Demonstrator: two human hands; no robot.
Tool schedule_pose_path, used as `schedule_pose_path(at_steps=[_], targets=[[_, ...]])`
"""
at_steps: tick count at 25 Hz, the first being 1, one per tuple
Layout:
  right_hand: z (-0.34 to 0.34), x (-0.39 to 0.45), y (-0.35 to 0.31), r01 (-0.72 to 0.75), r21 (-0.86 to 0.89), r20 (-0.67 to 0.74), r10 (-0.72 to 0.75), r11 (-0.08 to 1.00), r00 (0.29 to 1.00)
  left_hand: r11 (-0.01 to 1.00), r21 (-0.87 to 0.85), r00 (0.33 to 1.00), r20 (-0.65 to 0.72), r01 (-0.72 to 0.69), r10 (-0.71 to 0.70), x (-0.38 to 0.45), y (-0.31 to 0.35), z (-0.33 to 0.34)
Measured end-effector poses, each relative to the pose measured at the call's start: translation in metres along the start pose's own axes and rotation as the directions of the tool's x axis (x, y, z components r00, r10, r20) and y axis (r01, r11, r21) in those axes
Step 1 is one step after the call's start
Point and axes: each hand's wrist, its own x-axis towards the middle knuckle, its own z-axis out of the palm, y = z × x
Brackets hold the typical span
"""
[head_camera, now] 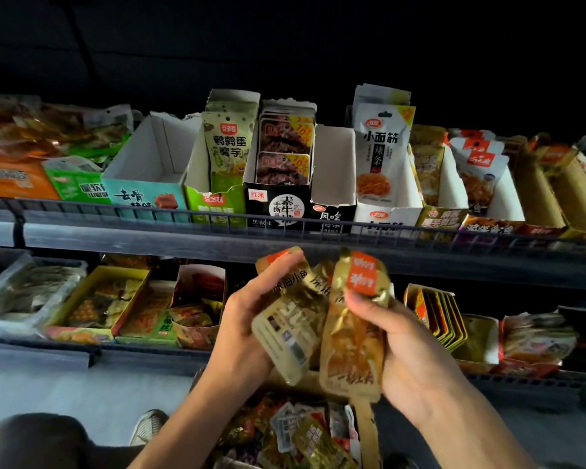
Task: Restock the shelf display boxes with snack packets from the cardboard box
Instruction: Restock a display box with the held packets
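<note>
Two dark metal shelves here, the upper wire-fronted shelf [217, 228] running right across the view and the lower dark shelf [149, 346] beneath it, both lined with printed cardboard display boxes of snacks. On the upper one, counting from the middle: a teal-fronted white display box [149, 164] showing bare walls inside, a green-fronted display box [214, 204] with tall green-and-white packets [229, 143] standing upright, a black-fronted display box [278, 204] holding a stack of dark brown packets [283, 154], a narrow black-and-white display box [332, 184] with bare white walls, then a white display box [386, 214] with tall white packets [381, 147] upright in it. Further boxes run off both ways, too blurred to count. At the bottom of the view sits the open brown cardboard box [369, 431], heaped with mixed foil snack packets [298, 431], more than can be counted. Above that box, in front of the lower shelf, both hands are raised together with a bunch of golden-yellow translucent snack packets [318, 319], at least three, possibly more, overlapping. The left hand [247, 319] has its fingers [278, 265] curled round the left side of the bunch, thumb across a packet face. The right hand [406, 346] is clenched on the right side, its fingers [362, 304] pinching a packet just below its orange-red label. A grey shoe [149, 426] shows on the pale floor [82, 387] at lower left.
</note>
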Motion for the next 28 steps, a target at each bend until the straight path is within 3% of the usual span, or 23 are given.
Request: schedule_pose_path(at_steps=[2,4,5,7,9,11,14,17,18,21,24,28], targets=[[-0.008,0.003,-0.01,0.214,-0.093,-0.165,-0.227,0.972,0.96,0.995,0.088,0.98,-0.195,0.051,-0.033,0.005,0.001,0.0],[-0.015,0.0,-0.021,0.385,-0.284,-0.292,-0.461,0.878,0.838,0.97,0.214,0.942,-0.332,0.112,-0.036,0.006,-0.002,-0.003],[-0.015,-0.003,-0.022,0.435,-0.359,-0.296,-0.542,0.826,0.786,0.956,0.268,0.936,-0.352,0.117,-0.015,0.005,-0.002,-0.002],[-0.008,-0.01,-0.015,0.484,-0.466,-0.217,-0.626,0.741,0.749,0.944,0.321,0.953,-0.302,0.076,0.026,0.001,-0.005,0.003],[0.005,-0.013,0.003,0.484,-0.467,-0.123,-0.596,0.74,0.794,0.964,0.251,0.984,-0.175,0.081,-0.037,-0.005,-0.005,0.014],[0.013,-0.01,0.019,0.457,-0.394,-0.092,-0.529,0.797,0.844,0.984,0.045,0.984,-0.05,0.172,-0.17,-0.008,-0.001,0.026],[0.018,-0.007,0.024,0.379,-0.276,-0.129,-0.424,0.884,0.896,0.915,-0.261,0.951,0.092,0.309,-0.295,-0.009,0.011,0.037],[0.016,-0.005,0.018,0.217,-0.02,-0.13,-0.217,0.976,0.967,0.854,-0.398,0.927,-0.021,0.335,-0.373,-0.004,0.007,0.04],[0.013,-0.004,0.016,0.212,0.006,-0.141,-0.209,0.977,0.968,0.839,-0.427,0.914,-0.067,0.337,-0.4,-0.001,0.006,0.04],[0.004,-0.002,0.005,0.312,-0.076,-0.175,-0.321,0.947,0.931,0.823,-0.466,0.892,-0.139,0.325,-0.431,0.007,0.005,0.035],[0.003,-0.001,0.009,0.271,-0.178,-0.062,-0.286,0.946,0.956,0.866,-0.403,0.909,-0.161,0.296,-0.385,0.009,0.007,0.035],[0.006,0.002,0.023,0.295,-0.406,0.062,-0.296,0.865,0.953,0.713,-0.564,0.828,-0.087,0.417,-0.554,0.006,0.006,0.039]])
